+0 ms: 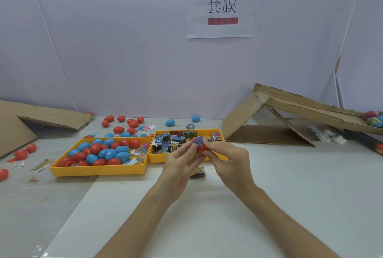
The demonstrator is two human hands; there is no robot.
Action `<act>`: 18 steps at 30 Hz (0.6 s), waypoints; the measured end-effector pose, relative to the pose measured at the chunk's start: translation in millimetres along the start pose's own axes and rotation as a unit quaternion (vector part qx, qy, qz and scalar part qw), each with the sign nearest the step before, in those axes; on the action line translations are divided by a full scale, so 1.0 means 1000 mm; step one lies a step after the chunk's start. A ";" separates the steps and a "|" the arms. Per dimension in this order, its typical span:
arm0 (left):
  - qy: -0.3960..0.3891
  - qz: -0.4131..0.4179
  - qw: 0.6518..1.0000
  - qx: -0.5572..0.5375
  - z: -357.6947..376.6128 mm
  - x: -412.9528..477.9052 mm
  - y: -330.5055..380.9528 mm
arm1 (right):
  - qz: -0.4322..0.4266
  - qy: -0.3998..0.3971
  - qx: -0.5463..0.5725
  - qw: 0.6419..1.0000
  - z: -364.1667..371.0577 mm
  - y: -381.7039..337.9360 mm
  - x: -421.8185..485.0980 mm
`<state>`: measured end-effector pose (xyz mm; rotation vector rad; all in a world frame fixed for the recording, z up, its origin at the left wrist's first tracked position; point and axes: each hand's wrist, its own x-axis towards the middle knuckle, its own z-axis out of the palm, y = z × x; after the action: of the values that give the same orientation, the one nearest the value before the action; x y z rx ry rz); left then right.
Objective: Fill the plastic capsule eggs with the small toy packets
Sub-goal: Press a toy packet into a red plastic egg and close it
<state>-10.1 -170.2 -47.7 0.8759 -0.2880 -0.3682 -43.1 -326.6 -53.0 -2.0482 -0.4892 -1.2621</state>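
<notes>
Red capsule egg [201, 148] is held between both grips, above the yellow packet tray [156, 158]. Blue toy packet [198, 140] juts from the egg's far side, away from the wrists. Left hand [180, 162] pinches the egg from the left and right hand [228, 160] from the right, fingers curled. Egg's long axis is hidden by fingers. Packet appears only partly seated.

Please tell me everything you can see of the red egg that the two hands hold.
The red egg looks like glossy plastic and seems open: a blue printed packet sits at its top. The left hand pinches it from the left, the right hand from the right; fingers hide much of it. It is held in the air before the right yellow tray.
</notes>
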 end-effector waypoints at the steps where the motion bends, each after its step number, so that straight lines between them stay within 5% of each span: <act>1: -0.003 0.002 1.000 0.004 0.000 0.000 0.000 | -0.001 0.000 -0.001 1.000 0.000 0.000 0.000; 18: 0.002 0.006 1.000 0.013 -0.002 0.002 0.001 | 0.060 -0.044 0.063 0.995 -0.001 -0.001 0.001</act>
<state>-7.8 -168.9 -47.5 0.9006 -0.2946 -0.3524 -43.7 -327.1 -51.2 -2.0008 -0.4670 -1.0488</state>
